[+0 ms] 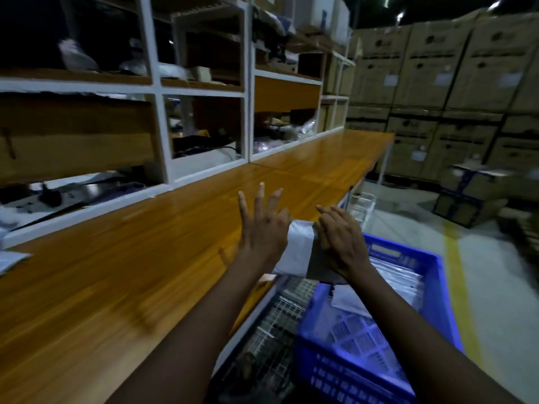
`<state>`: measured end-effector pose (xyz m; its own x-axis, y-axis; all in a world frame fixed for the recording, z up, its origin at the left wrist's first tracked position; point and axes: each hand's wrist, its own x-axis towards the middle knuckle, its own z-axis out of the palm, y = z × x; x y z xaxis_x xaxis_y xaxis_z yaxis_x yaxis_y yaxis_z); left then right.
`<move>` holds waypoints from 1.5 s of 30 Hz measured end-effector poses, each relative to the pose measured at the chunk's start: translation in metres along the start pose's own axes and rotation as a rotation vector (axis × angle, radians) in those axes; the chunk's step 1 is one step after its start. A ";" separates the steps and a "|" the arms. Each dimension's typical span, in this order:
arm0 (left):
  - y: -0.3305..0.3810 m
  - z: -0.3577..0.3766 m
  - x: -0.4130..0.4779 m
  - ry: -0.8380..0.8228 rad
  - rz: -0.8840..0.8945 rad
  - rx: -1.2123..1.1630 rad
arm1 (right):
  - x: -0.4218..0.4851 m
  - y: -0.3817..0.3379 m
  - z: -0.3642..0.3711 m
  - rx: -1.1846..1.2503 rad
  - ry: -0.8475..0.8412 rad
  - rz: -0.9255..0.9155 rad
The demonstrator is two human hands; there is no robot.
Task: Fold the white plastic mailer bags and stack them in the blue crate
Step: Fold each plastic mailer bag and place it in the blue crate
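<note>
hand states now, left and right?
Left hand: open, fingers spread, gripping nothing.
Right hand: open, straight fingers against the folded mailer bag.

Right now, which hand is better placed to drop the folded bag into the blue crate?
Probably the right hand: it rests on the folded bag, on the side nearest the blue crate. The left hand is spread open on the far side.

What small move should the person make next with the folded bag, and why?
Probably close both hands on the bag and lower it into the crate. The left hand and right hand are open, the bag looks folded at the table edge, and the crate already holds bags.
</note>
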<state>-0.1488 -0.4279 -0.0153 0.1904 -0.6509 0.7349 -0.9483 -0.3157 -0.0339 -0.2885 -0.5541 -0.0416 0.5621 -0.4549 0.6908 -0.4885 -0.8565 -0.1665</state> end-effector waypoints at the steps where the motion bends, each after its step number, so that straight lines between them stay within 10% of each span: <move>1: 0.016 0.013 0.008 -0.018 0.020 -0.023 | -0.007 0.019 -0.004 -0.008 0.017 0.023; 11: 0.161 0.157 0.038 -0.299 0.245 -0.216 | -0.087 0.189 0.009 -0.137 0.047 0.276; 20: 0.201 0.299 -0.008 -0.685 0.283 -0.226 | -0.146 0.277 0.096 -0.292 -0.495 0.401; 28: 0.215 0.355 -0.012 -0.669 0.262 -0.304 | -0.156 0.299 0.135 -0.471 -0.820 0.464; 35: 0.206 0.383 -0.024 -0.802 0.574 -0.087 | -0.157 0.304 0.143 -0.465 -0.789 0.480; 45: 0.208 0.379 -0.025 -0.733 0.422 0.054 | -0.156 0.308 0.142 -0.520 -0.767 0.531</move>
<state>-0.2542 -0.7387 -0.2971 -0.0430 -0.9986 0.0293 -0.9669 0.0342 -0.2527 -0.4321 -0.7814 -0.3009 0.3748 -0.9263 -0.0394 -0.9172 -0.3766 0.1303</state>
